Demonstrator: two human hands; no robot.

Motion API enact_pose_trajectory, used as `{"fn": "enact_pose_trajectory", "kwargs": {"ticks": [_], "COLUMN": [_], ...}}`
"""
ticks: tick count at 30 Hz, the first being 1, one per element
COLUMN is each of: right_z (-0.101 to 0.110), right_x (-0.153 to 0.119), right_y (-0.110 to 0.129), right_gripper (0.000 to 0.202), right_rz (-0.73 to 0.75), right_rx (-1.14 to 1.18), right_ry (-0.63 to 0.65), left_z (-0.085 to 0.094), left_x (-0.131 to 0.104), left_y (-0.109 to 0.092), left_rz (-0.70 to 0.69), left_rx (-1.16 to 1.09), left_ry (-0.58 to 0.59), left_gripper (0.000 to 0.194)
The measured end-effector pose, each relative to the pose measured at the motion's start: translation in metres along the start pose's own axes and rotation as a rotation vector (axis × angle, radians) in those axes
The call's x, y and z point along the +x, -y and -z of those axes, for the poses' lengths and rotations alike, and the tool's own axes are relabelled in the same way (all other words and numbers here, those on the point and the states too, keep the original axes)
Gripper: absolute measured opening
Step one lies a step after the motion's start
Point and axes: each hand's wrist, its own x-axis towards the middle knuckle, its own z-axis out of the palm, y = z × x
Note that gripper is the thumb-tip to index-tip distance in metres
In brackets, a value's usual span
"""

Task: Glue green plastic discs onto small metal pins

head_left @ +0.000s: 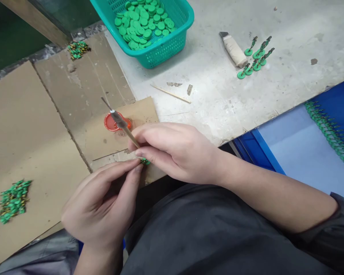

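Two heaps of small green parts (14, 200) well apart on cardboard (20, 126), perhaps to keep batches separate; left hand (88, 208) pinched closed on a small green piece (145, 161) near the edge of the worktop (212, 110), apparently for steadiness; red dish (110, 122) just beyond, presumably for easy reach; brush (129, 134) clasped in the curled right hand (174, 154), tip turned away, seemingly to clear the piece; tape-wrapped tool (234, 50) beside upright stemmed discs (257, 65).

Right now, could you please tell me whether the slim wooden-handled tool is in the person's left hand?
No, the right hand holds the slim wooden-handled tool, its thin dark tip pointing away.
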Motion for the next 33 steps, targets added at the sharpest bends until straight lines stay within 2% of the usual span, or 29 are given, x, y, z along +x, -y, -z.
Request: {"fn": "enact_pose_trajectory", "kwargs": {"ticks": [7,13,19,24,30,33], "right_z": [0.001,-0.003,-0.008,-0.011,-0.008,-0.008], "right_x": [0.002,0.001,-0.004,-0.008,-0.008,-0.007], "right_y": [-0.001,0.0,0.004,0.002,0.001,-0.002], "right_gripper": [0.017,0.022,0.028,0.024,0.025,0.019], "right_rz": [-0.035,0.066,0.082,0.154,0.049,0.126], "right_rx": [-0.007,-0.099,-0.241,-0.19,-0.078,-0.081], "right_ry": [0.007,0.037,0.075,0.004,-0.083,-0.078], "left_z": [0.002,0.002,0.005,0.004,0.0,0.0], "left_x": [0.0,-0.001,-0.004,-0.001,0.0,0.0], "left_y": [0.001,0.0,0.006,0.005,0.0,-0.002], "left_rz": [-0.012,-0.02,-0.029,-0.029,-0.005,-0.002], "left_rx": [0.017,0.034,0.056,0.054,-0.026,-0.038], "left_ry": [0.008,0.001,-0.021,-0.002,0.008,0.005], "left_gripper": [0.044,0.033,0.028,0.029,0.038,0.039]}}
